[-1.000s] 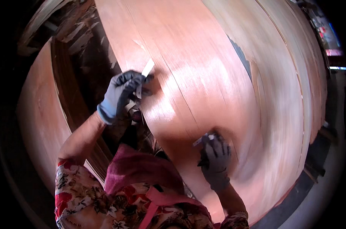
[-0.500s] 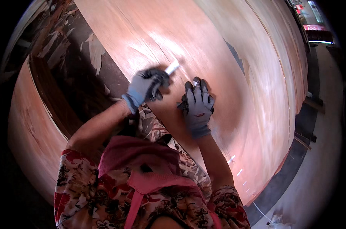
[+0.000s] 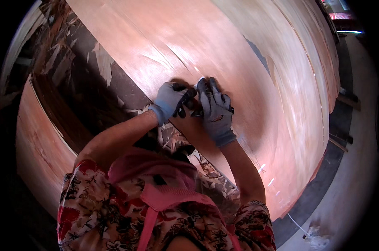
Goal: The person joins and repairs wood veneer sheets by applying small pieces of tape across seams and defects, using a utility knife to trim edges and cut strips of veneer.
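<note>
A wide, thin, reddish-brown wood veneer sheet [image 3: 156,39] lies in front of me, with narrow splits in its surface. Both my hands wear grey gloves with black fingertips. My left hand [image 3: 172,100] is closed in a pinch on a short white strip, seemingly tape [image 3: 201,78], mostly hidden by the fingers. Right beside it, my right hand [image 3: 216,111] lies palm down on the veneer, fingers stretched over part of the strip, near the lower end of a split. Several short white strips [image 3: 261,168] mark the sheet nearer me on the right.
Torn veneer scraps [image 3: 103,62] litter the dark floor on the left and below the sheet's near edge. Another veneer stack [image 3: 43,142] stands at left. Paler veneer sheets [image 3: 281,54] extend to the right. A white cord [image 3: 298,226] lies at lower right.
My left hand has moved right and slightly down, carrying the white strip to the right hand. The right fingers now cover part of it. The whole view has shifted slightly.
</note>
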Demonstrator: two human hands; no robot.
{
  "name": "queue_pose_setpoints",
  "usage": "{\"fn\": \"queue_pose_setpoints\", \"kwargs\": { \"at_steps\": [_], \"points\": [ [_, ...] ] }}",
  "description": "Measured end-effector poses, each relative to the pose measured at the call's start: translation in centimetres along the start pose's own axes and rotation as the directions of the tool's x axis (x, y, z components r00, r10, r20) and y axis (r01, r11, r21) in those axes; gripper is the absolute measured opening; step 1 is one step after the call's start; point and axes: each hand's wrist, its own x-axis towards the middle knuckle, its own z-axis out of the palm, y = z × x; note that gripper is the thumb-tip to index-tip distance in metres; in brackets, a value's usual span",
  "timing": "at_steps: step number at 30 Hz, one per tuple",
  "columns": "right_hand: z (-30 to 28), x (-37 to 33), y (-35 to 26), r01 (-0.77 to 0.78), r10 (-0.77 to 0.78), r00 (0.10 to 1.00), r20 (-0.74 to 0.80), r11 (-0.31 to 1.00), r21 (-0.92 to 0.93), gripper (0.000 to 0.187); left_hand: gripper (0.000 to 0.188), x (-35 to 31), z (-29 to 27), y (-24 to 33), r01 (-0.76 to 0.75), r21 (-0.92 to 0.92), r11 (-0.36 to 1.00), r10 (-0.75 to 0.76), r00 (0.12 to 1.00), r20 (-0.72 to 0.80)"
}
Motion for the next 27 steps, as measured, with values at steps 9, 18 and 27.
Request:
{"fn": "queue_pose_setpoints", "kwargs": {
  "at_steps": [9, 18, 27],
  "points": [
    [-0.5, 0.0, -1.4, -0.060, 0.063, 0.997, 0.034, 0.995, -0.078, 0.063, 0.024, -3.3, -3.6, -2.9, 0.084, -0.080, 0.993, -0.079, 0.995, 0.057],
    [-0.4, -0.8, -2.3, 0.087, -0.045, 0.975, 0.216, 0.978, -0.191, 0.063, 0.024, -4.3, -3.0, -0.8, -0.082, 0.404, 0.911, 0.069, 0.996, 0.048],
    [-1.1, -0.1, -2.8, 0.124, -0.075, 0.978, 0.195, 0.961, -0.249, 0.061, 0.018, -2.2, -9.0, 3.3, -0.201, 0.767, 0.609, 0.299, 0.954, 0.013]
  ]
}}
